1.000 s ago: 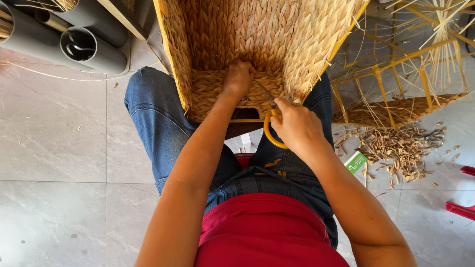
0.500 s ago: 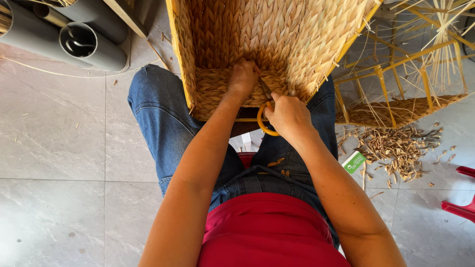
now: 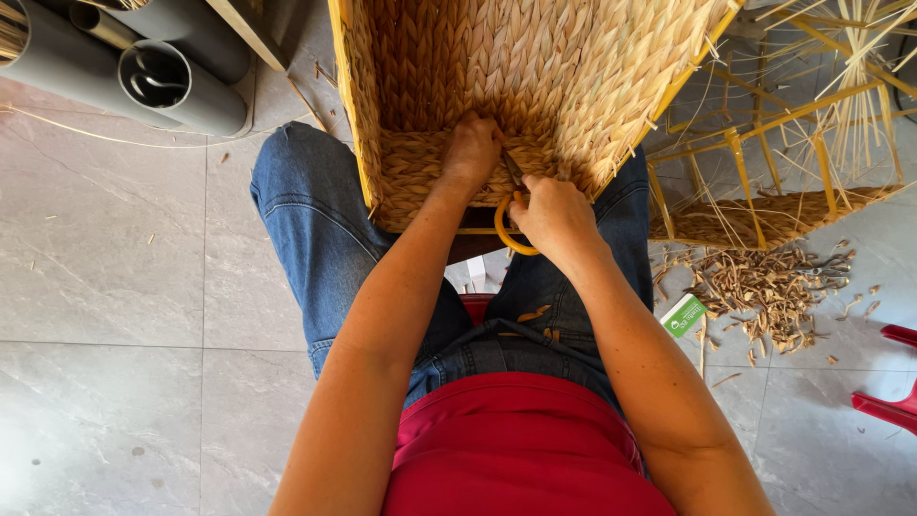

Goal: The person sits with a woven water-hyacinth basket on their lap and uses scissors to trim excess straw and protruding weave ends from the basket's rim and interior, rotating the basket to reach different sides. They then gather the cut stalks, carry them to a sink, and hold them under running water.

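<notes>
Two hands worked at the lower edge of a woven basket (image 3: 535, 86) that rested tipped against the person's knees, at twelve o'clock from the red shirt (image 3: 516, 449). Most of the basket looked finished: its inner wall showed a tight, even braid right across, and the yellow frame (image 3: 355, 115) was covered on the visible sides. Judging by the stray fibre ends poking out near the rim at two o'clock, the trimming of loose ends was probably part done, with more ends left to cut.

The left hand (image 3: 470, 151) pressed on the weave, fingers curled down and pinching or pinning a strand; exactly what they gripped could not be told. The right hand (image 3: 552, 212) lay just beside it at four o'clock, closed around scissors (image 3: 508, 215) with yellow loop handles, the blades pointing up toward eleven o'clock into the gap between the two hands. The blade tips met the weave right by the left fingertips, touching or nearly so.

Cut scraps (image 3: 764, 287) lay heaped on the floor at three o'clock, near a second, bare-framed basket (image 3: 764, 191). Grey pipes (image 3: 181, 81) lay at ten o'clock.
</notes>
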